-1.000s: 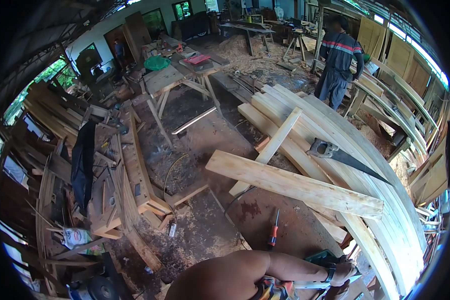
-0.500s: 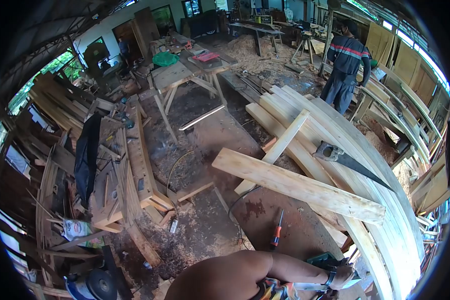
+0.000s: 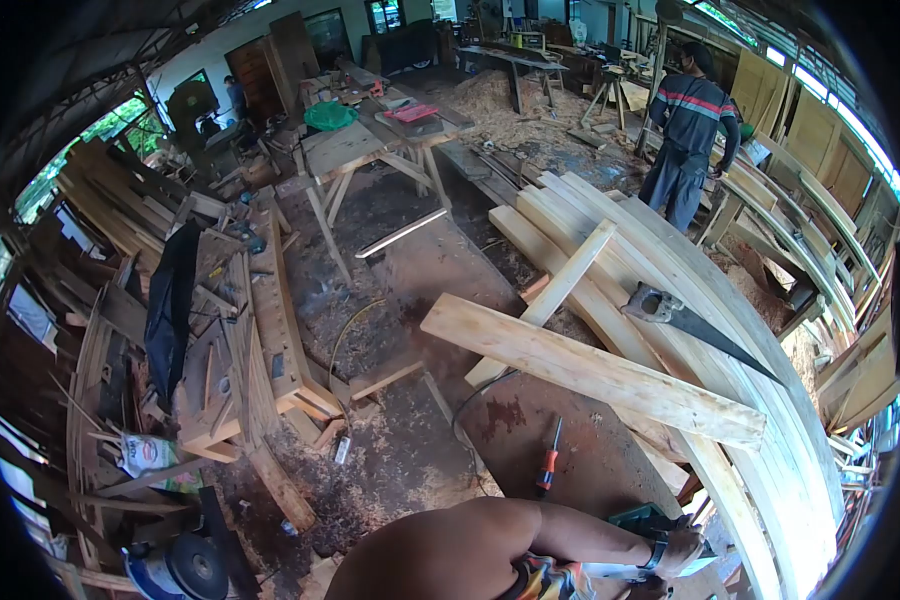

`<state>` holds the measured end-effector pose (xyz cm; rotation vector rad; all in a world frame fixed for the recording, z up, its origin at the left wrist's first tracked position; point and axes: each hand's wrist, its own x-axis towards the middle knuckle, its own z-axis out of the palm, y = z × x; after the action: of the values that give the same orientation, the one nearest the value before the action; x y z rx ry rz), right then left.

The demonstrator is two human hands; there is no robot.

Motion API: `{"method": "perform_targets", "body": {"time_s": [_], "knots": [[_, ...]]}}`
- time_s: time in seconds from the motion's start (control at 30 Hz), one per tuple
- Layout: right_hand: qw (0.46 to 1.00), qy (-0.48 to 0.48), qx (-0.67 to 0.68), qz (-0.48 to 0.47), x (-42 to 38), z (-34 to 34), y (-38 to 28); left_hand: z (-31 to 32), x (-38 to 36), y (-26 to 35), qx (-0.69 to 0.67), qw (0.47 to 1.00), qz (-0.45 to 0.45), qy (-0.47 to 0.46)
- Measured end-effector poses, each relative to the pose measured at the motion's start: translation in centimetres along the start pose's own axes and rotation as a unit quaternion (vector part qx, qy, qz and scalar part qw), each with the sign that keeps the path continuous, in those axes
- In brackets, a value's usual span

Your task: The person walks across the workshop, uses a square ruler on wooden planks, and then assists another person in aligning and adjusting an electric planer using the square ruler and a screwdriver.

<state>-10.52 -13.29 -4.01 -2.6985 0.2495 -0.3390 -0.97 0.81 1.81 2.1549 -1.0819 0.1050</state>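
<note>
At the bottom right, one of my hands [image 3: 682, 552], with a dark watch on its wrist, rests on a green and dark tool [image 3: 642, 517] at the table's edge; its fingers are mostly hidden. My other hand is too hidden to make out, with only a dark shape below the watch. A screwdriver [image 3: 548, 460] with a red and black handle lies on the brown board [image 3: 500, 420] left of the tool. Above it, a wide pale plank [image 3: 590, 370] crosses a narrower one [image 3: 570, 280]. A handsaw [image 3: 710, 330] lies on the stacked long boards [image 3: 670, 250].
A person [image 3: 688, 130] in a striped shirt stands at the upper right, back turned. Another person [image 3: 235, 98] is far off at the upper left. A trestle table [image 3: 350, 150] holds a green bag. A circular cutting tool [image 3: 195, 568] stands at the lower left.
The view has shifted slightly. The far person at the upper left has moved a little to the left and stands more upright. My watch-wearing hand stays at the tool.
</note>
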Motion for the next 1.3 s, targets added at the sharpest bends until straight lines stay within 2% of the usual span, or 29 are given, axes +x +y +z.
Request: {"method": "perform_targets", "body": {"time_s": [0.3, 0.43, 0.47, 0.53, 0.6, 0.67, 0.77, 0.8, 0.87, 0.97, 1.03, 1.1, 1.13, 1.17, 1.2, 1.23, 1.27, 1.3], "knots": [[1.000, 0.012, 0.007, 0.009, -0.6, 0.3, 0.5, 2.4, 1.3, -1.0, -0.018, 0.999, -0.004, -0.030], [1.000, 0.017, 0.010, 0.017, -0.9, 0.6, 0.2, 5.6, 2.7, -2.2, -0.037, 0.998, -0.015, -0.048], [1.000, 0.018, 0.010, 0.019, -1.0, 0.4, 0.2, 7.1, 3.4, -2.3, -0.045, 0.996, -0.043, -0.071], [0.999, 0.021, 0.010, 0.022, -0.8, 0.1, 0.7, 1.9, 1.1, -0.5, -0.019, 1.000, -0.022, -0.005], [0.999, 0.026, 0.009, 0.025, -1.5, 0.4, 0.6, 2.2, 1.0, -0.5, -0.011, 1.000, -0.005, 0.019], [0.999, 0.031, 0.008, 0.025, -1.8, 0.3, 0.6, 9.3, 3.1, -3.0, -0.020, 1.000, 0.007, 0.001], [0.999, 0.039, 0.007, 0.020, -2.3, 0.5, 0.8, 11.5, 3.9, -4.2, -0.057, 0.997, 0.004, 0.050], [0.999, 0.041, 0.007, 0.021, -2.6, 0.2, 1.0, 10.1, 3.9, -3.8, -0.138, 0.988, -0.025, 0.058], [0.999, 0.046, 0.007, 0.026, -2.8, 0.1, 1.6, 5.6, 3.3, -3.8, -0.341, 0.931, -0.102, 0.081], [0.998, 0.051, 0.006, 0.038, -4.0, -0.1, 2.2, 1.1, 1.6, -5.0, -0.450, 0.869, -0.159, 0.132], [0.997, 0.053, 0.037, 0.047, -5.1, -0.1, 3.1, -4.6, -1.4, -5.4, -0.413, 0.891, -0.137, 0.131], [0.992, 0.065, 0.093, 0.047, -5.9, -0.1, 4.2, -7.3, -4.0, -6.7, -0.387, 0.909, -0.136, 0.070], [0.991, 0.075, 0.105, 0.042, -6.2, -0.1, 4.7, -4.8, -5.6, -8.3, -0.379, 0.911, -0.143, 0.078], [0.990, 0.084, 0.107, 0.033, -6.5, -0.2, 5.0, -6.6, -7.2, -7.8, -0.403, 0.895, -0.149, 0.125], [0.995, 0.099, 0.021, 0.006, -6.1, -1.2, 4.2, -6.0, -9.1, -8.5, -0.403, 0.894, -0.121, 0.153], [0.991, 0.119, -0.067, -0.017, -5.7, -2.2, 3.4, -5.6, -11.4, -8.9, -0.438, 0.876, -0.163, 0.122], [0.990, 0.116, -0.070, 0.029, -5.3, -2.8, 3.2, -6.2, -13.1, -9.3, -0.420, 0.879, -0.218, 0.058], [0.988, 0.112, -0.073, 0.075, -4.7, -3.3, 3.4, -6.9, -14.6, -8.9, -0.391, 0.894, -0.212, 0.046]]}}
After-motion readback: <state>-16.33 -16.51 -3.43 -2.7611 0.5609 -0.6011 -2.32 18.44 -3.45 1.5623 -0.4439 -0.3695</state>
